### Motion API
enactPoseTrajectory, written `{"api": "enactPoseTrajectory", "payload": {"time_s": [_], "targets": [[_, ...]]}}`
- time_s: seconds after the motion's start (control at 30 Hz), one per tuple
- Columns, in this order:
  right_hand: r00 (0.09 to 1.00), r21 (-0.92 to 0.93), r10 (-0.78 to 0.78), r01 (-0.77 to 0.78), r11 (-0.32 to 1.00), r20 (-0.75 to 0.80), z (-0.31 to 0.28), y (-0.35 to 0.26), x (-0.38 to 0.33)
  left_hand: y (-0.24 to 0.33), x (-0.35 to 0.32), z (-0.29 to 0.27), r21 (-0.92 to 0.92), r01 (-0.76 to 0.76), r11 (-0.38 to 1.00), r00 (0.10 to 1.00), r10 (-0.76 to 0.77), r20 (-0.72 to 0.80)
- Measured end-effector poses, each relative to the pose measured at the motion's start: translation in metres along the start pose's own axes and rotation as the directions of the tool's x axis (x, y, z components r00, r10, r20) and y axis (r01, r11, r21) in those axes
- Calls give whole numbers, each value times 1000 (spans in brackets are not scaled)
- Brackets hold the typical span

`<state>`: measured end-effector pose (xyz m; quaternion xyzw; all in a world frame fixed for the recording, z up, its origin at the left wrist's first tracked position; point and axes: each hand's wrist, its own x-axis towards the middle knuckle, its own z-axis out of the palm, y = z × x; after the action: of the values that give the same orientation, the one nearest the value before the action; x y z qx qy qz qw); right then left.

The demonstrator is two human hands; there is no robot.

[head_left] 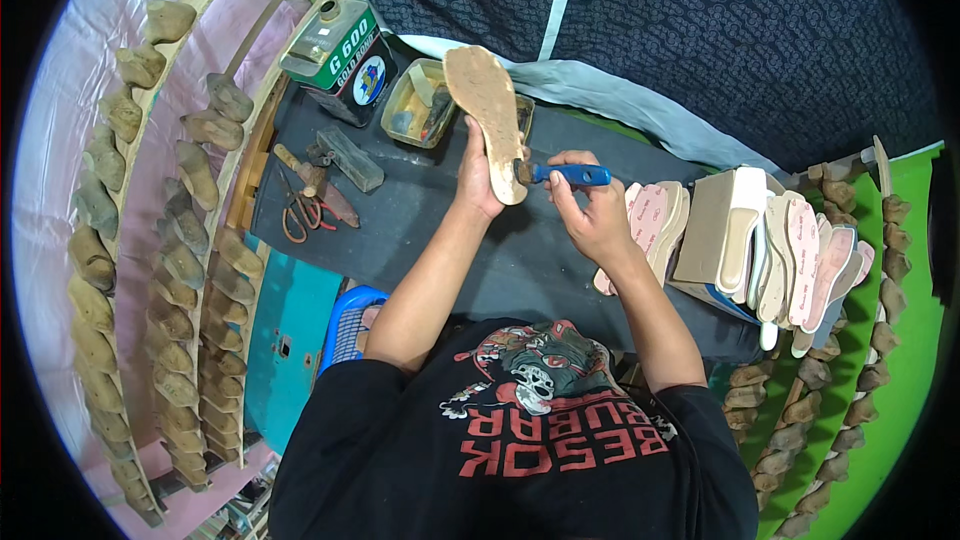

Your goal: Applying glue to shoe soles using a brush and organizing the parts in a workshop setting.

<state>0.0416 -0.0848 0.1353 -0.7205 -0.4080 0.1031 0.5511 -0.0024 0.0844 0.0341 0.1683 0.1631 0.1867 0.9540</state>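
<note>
An insole (484, 90) with a rough brown face and a pale heel end is held up over the table. My left hand (476, 176) is closed on its lower part, the thumb along the left edge. In my right hand (596, 214) is a blue-handled tool (578, 175), pinched between thumb and fingers. Its short dark head touches the insole near the heel; whether it is a brush or a scraper I cannot tell. Just behind the insole stands a yellowish open container (398, 123) with tools and grime inside, partly hidden by the insole.
A green and black metal can (340, 65) stands at the back left. Scissors (293, 212), a hammer (302, 173), a grey block (350, 160) and red-handled pliers (322, 218) lie left. Insoles (795, 250) and a cardboard box (708, 225) fill the right. Shoe lasts (92, 260) line racks on both sides.
</note>
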Motion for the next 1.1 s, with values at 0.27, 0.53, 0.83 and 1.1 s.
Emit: {"api": "enactPoseTrajectory", "payload": {"time_s": [0.27,0.53,0.83,1.1], "targets": [[979,-99,-140,156,983,148,0,-16,-10,-2,2,0,-83,23,996,999,-26,-36],[989,-117,-135,142,983,68,-8,-10,-3,-13,1,-9,10,199,980,977,-199,75],[935,-70,-213,242,968,284,-18,-11,-14,-11,1,-3,-7,270,963,953,-266,146],[951,-91,-166,196,976,260,-35,2,-15,-17,-14,10,85,293,952,949,-300,93]]}}
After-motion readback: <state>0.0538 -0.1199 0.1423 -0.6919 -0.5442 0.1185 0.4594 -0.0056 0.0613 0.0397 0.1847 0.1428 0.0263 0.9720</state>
